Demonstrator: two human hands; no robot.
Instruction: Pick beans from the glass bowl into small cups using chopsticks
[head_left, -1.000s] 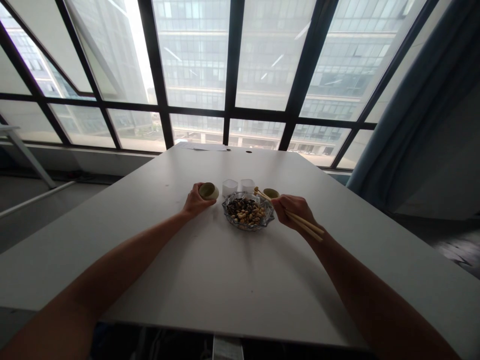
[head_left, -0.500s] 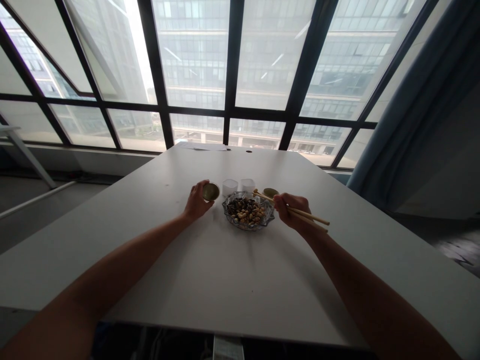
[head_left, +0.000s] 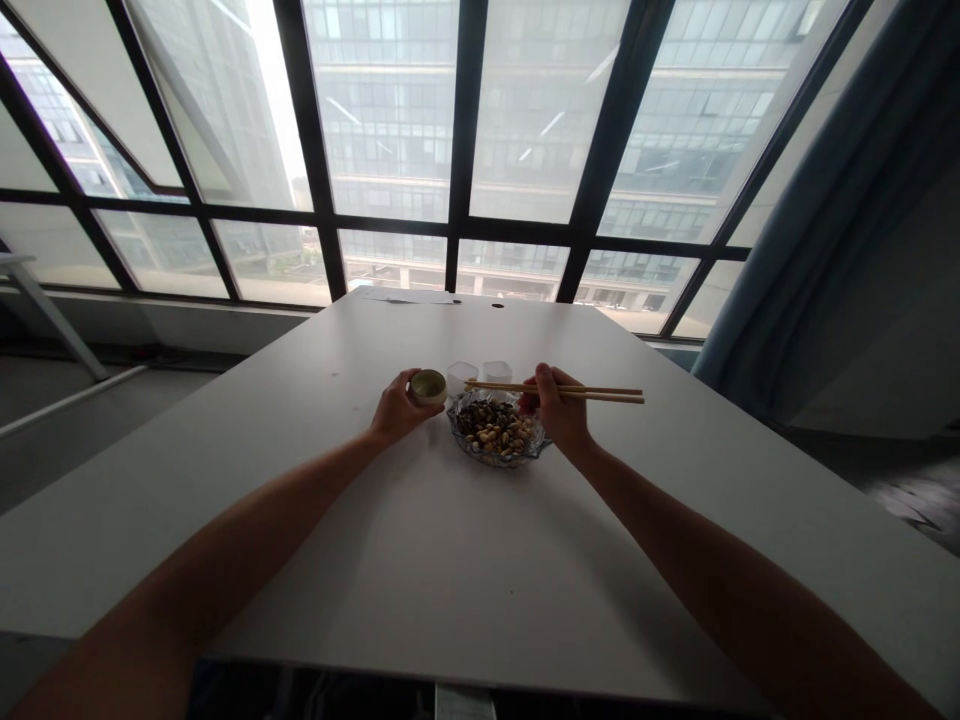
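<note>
My left hand (head_left: 396, 408) grips a small green cup (head_left: 428, 386) that stands on the white table (head_left: 465, 560), just left of a glass dish (head_left: 496, 432) filled with mixed nuts and seeds. My right hand (head_left: 553, 408) is closed on a pair of wooden chopsticks (head_left: 592, 393), held level above the far side of the dish, tips pointing left toward the cup. Two small clear plastic cups (head_left: 478, 375) stand behind the dish. My right hand hides whatever lies right of the dish.
A sheet of paper (head_left: 409, 295) lies at the table's far edge. Beyond it rise large windows with dark frames (head_left: 465, 150). A blue curtain (head_left: 817, 190) hangs at the right. The table's right edge drops to a dark floor.
My right hand has lifted and swung the chopsticks from slanting over the dish's right side to level across its back. The second green cup at the right is now hidden. My left hand barely moved.
</note>
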